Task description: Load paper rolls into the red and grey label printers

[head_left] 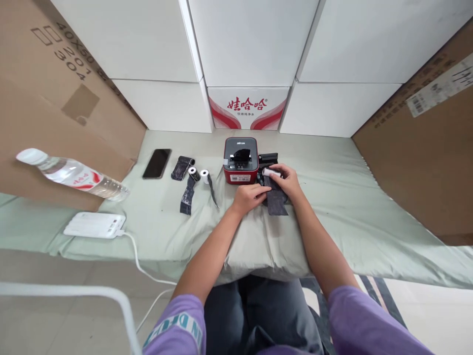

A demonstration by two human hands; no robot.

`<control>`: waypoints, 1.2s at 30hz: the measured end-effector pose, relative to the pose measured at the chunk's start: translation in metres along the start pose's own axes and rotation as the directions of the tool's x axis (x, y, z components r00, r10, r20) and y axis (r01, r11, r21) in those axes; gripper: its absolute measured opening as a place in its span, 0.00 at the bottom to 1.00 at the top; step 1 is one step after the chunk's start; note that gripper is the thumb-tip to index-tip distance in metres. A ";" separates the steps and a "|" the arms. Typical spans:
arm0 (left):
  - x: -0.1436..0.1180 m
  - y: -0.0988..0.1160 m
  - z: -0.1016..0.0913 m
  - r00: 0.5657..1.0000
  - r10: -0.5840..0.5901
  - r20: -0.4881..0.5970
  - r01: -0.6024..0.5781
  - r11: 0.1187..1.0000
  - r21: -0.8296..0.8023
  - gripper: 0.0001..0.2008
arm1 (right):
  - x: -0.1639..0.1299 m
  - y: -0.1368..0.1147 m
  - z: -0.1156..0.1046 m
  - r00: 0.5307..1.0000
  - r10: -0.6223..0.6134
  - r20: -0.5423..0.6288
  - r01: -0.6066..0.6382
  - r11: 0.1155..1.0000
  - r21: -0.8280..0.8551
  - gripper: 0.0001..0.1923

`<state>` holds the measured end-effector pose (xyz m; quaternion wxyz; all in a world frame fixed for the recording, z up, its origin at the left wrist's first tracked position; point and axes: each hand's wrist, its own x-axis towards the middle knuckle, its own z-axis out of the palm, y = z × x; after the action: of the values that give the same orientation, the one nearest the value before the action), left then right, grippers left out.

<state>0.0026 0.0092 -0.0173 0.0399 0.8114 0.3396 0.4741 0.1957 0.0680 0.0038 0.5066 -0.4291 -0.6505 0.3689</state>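
Observation:
A small white roll [271, 172] with a dark strip [276, 201] trailing from it lies just right of a red and black label printer [241, 176]. My right hand [287, 181] is closed around the roll's right side. At the strip's left edge, my left hand [250, 198] has its fingers curled, with fingertips pressed to the strip. A black case-like item [268, 158] sits behind my right hand, partly covered. Left of the printer are two more rolls, one with a dark strip [186, 196] and one white roll [205, 175], plus a folded dark strip [181, 167].
A phone [157, 163] lies at the left on the green cloth [343, 197]. Further left are a water bottle [79, 175] and a white power bank [95, 225] with a cable. Cardboard boxes [424, 128] flank both sides; white boxes [251, 44] stand behind.

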 end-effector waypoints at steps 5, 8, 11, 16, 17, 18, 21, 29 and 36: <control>-0.002 -0.001 0.003 0.999 -0.028 0.035 0.029 0.999 -0.022 0.12 | -0.001 -0.004 -0.003 0.995 -0.073 0.061 0.077 0.994 -0.078 0.12; -0.003 0.000 0.004 0.997 -0.055 0.056 0.059 0.996 -0.063 0.12 | 0.000 -0.004 -0.003 0.990 -0.105 0.091 0.112 0.991 -0.079 0.13; -0.003 0.000 0.003 0.992 -0.089 0.088 0.096 0.992 -0.084 0.13 | 0.001 -0.003 -0.003 0.981 -0.133 0.140 0.148 0.983 -0.107 0.13; -0.002 0.002 0.000 0.988 -0.102 0.114 0.113 0.989 -0.097 0.12 | 0.003 -0.002 -0.006 0.943 -0.212 0.259 0.276 0.929 -0.247 0.07; -0.001 0.002 -0.001 0.988 -0.103 0.115 0.113 0.989 -0.093 0.12 | 0.003 -0.002 -0.007 0.943 -0.230 0.239 0.293 0.915 -0.276 0.08; -0.001 0.002 -0.002 0.988 -0.102 0.113 0.112 0.990 -0.086 0.12 | 0.003 0.000 -0.008 0.950 -0.246 0.191 0.296 0.905 -0.304 0.08; 0.001 0.002 -0.002 0.992 -0.078 0.095 0.083 0.995 -0.053 0.12 | 0.004 0.009 -0.008 0.976 -0.216 -0.023 0.196 0.921 -0.338 0.15; 0.000 0.009 0.009 0.998 -0.034 0.061 0.030 0.998 0.061 0.12 | 0.018 0.037 0.005 0.997 0.071 -0.007 -0.069 0.986 0.150 0.38; 0.000 0.010 0.013 0.997 -0.059 0.053 0.054 0.995 0.081 0.12 | 0.024 0.040 0.003 0.994 0.099 -0.043 -0.090 0.979 0.185 0.30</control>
<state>0.0179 0.0044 -0.0206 0.0305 0.8151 0.3798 0.4363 0.1975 0.1051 -0.0250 0.5424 -0.4207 -0.5793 0.4395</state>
